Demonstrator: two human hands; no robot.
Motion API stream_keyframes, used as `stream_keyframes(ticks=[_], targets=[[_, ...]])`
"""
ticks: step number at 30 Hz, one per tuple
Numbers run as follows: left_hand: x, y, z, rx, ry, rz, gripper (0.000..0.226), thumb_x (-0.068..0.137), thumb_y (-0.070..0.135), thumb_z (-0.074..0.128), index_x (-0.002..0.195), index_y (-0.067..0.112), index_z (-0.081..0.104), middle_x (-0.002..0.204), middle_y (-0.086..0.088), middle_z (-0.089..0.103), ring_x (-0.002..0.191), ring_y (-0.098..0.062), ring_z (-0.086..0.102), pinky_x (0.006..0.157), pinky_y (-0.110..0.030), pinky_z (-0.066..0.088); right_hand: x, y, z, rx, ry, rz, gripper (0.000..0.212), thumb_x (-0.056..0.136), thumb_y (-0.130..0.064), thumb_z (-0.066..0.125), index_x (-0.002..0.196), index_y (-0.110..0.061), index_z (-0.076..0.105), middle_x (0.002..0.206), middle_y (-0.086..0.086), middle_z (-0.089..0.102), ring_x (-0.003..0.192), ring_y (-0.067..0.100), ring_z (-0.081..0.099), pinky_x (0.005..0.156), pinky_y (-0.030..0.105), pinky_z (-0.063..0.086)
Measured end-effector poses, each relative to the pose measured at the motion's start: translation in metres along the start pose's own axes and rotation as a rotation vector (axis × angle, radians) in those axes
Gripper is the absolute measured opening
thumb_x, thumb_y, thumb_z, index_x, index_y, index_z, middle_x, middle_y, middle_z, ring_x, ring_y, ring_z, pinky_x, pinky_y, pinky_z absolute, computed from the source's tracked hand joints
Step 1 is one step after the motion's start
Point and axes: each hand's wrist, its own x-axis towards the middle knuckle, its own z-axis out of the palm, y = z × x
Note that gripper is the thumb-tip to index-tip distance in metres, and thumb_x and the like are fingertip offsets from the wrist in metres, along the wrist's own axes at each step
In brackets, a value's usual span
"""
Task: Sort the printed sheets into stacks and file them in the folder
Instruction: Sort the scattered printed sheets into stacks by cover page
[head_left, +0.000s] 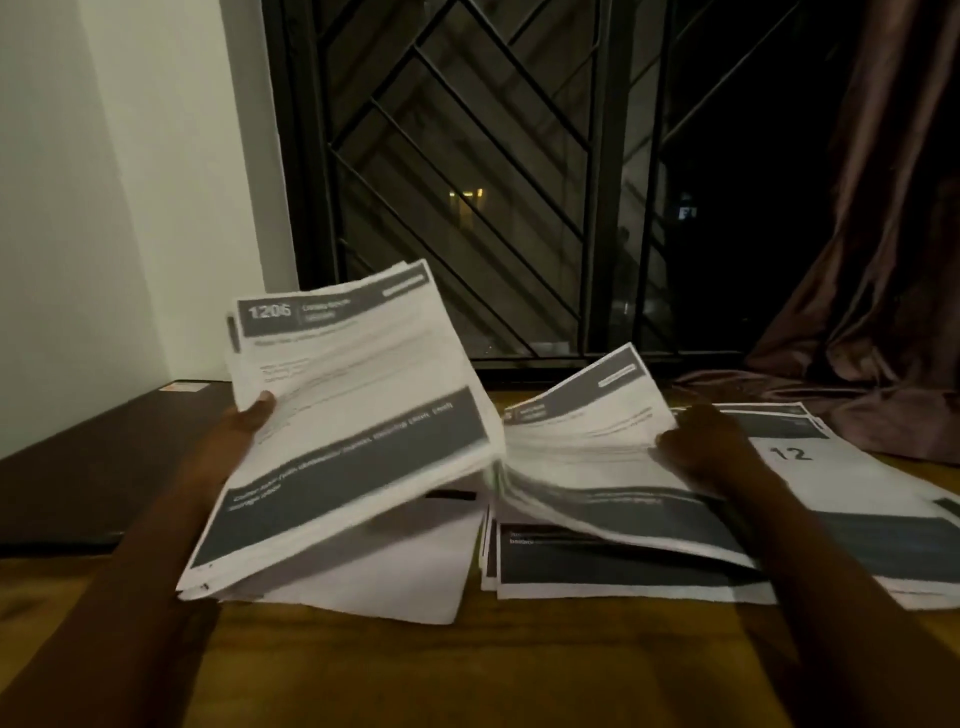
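My left hand (249, 418) grips the left edge of a thick bundle of printed sheets (353, 415), headed "1206" with dark bands, and holds it tilted up over the wooden table (519, 670). My right hand (701, 447) holds the right edge of a second, curling batch of sheets (582, 426) lifted at its far end. Beneath it lies a flat stack (623, 566) with a dark band. Another stack marked "12" (810, 457) lies at the right. A dark flat folder-like object (104, 467) rests at the left.
A blank white sheet (395, 577) lies under the left bundle. A barred window (493, 182) stands behind the table, a white wall (104, 182) at the left, and a brown curtain (883, 286) drapes onto the table at the right.
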Motion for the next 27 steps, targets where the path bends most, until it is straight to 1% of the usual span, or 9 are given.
stream_keyframes(ticks=[5, 7, 10, 13, 15, 17, 19, 22, 27], targets=[[-0.006, -0.004, 0.002, -0.088, -0.008, 0.017, 0.048, 0.101, 0.02, 0.044, 0.14, -0.007, 0.039, 0.147, -0.023, 0.039, 0.134, -0.038, 0.038, 0.106, -0.031, 0.027, 0.007, 0.005, 0.021, -0.034, -0.075, 0.013, 0.054, 0.082, -0.024, 0.067, 0.128, -0.003, 0.048, 0.13, 0.019, 0.053, 0.117, 0.034, 0.052, 0.086, 0.034, 0.042], [-0.018, -0.002, 0.014, -0.061, -0.064, 0.075, 0.045, 0.101, 0.015, 0.043, 0.139, -0.008, 0.04, 0.146, -0.023, 0.04, 0.134, -0.037, 0.037, 0.103, -0.028, 0.028, 0.004, 0.003, 0.022, -0.063, -0.004, -0.009, 0.061, 0.08, -0.029, 0.071, 0.129, -0.004, 0.045, 0.133, 0.02, 0.048, 0.121, 0.036, 0.047, 0.093, 0.037, 0.042], [-0.009, -0.013, 0.033, -0.014, -0.164, 0.078, 0.043, 0.101, 0.018, 0.042, 0.138, -0.003, 0.043, 0.14, -0.014, 0.047, 0.126, -0.029, 0.046, 0.097, -0.025, 0.031, -0.01, -0.016, 0.02, 0.17, 0.136, -0.193, 0.044, 0.088, -0.042, 0.062, 0.113, -0.006, 0.059, 0.115, 0.015, 0.061, 0.107, 0.029, 0.057, 0.079, 0.031, 0.043], [-0.005, -0.021, 0.041, 0.015, -0.251, 0.099, 0.047, 0.096, 0.037, 0.053, 0.133, 0.008, 0.054, 0.131, -0.011, 0.057, 0.118, -0.03, 0.055, 0.101, -0.033, 0.038, -0.037, -0.049, 0.022, 0.732, -0.277, -0.128, 0.052, 0.087, -0.061, 0.049, 0.099, -0.012, 0.065, 0.092, 0.009, 0.071, 0.082, 0.021, 0.065, 0.071, 0.032, 0.049], [0.004, -0.035, 0.043, 0.003, -0.283, 0.084, 0.06, 0.074, 0.064, 0.063, 0.118, 0.023, 0.061, 0.127, -0.011, 0.063, 0.111, -0.031, 0.062, 0.104, -0.047, 0.043, -0.042, -0.058, 0.03, 0.783, -0.413, -0.142, 0.044, 0.082, -0.055, 0.063, 0.096, -0.013, 0.065, 0.095, 0.007, 0.073, 0.084, 0.02, 0.068, 0.074, 0.032, 0.052], [0.001, -0.038, 0.046, -0.076, -0.329, 0.038, 0.068, 0.061, 0.073, 0.068, 0.109, 0.024, 0.065, 0.119, -0.01, 0.068, 0.104, -0.032, 0.067, 0.098, -0.052, 0.048, -0.041, -0.059, 0.035, 0.772, -0.322, -0.142, 0.031, 0.074, -0.031, 0.08, 0.091, -0.012, 0.063, 0.098, 0.009, 0.073, 0.087, 0.022, 0.069, 0.078, 0.035, 0.055], [-0.028, -0.02, 0.051, -0.199, -0.397, -0.053, 0.051, 0.077, 0.054, 0.07, 0.113, 0.019, 0.064, 0.113, -0.012, 0.071, 0.1, -0.033, 0.069, 0.093, -0.052, 0.05, -0.037, -0.056, 0.035, 0.795, -0.258, -0.122, 0.026, 0.072, -0.014, 0.081, 0.09, -0.009, 0.063, 0.098, 0.011, 0.072, 0.09, 0.026, 0.07, 0.085, 0.041, 0.056], [-0.04, -0.018, 0.056, -0.281, -0.457, -0.133, 0.03, 0.094, 0.027, 0.056, 0.12, 0.014, 0.061, 0.114, -0.013, 0.07, 0.106, -0.036, 0.067, 0.095, -0.057, 0.048, -0.029, -0.047, 0.035, 0.778, -0.259, -0.106, 0.009, 0.081, -0.01, 0.073, 0.088, -0.01, 0.066, 0.101, 0.01, 0.072, 0.092, 0.026, 0.069, 0.089, 0.045, 0.054], [-0.014, -0.03, 0.043, -0.241, -0.41, -0.012, 0.062, 0.074, 0.043, 0.078, 0.124, 0.011, 0.06, 0.128, -0.018, 0.062, 0.113, -0.037, 0.062, 0.103, -0.058, 0.042, -0.013, -0.025, 0.021, 0.621, 0.026, -0.063, 0.016, 0.093, -0.014, 0.056, 0.079, -0.014, 0.062, 0.095, 0.012, 0.067, 0.07, 0.017, 0.058, 0.065, 0.024, 0.045]])
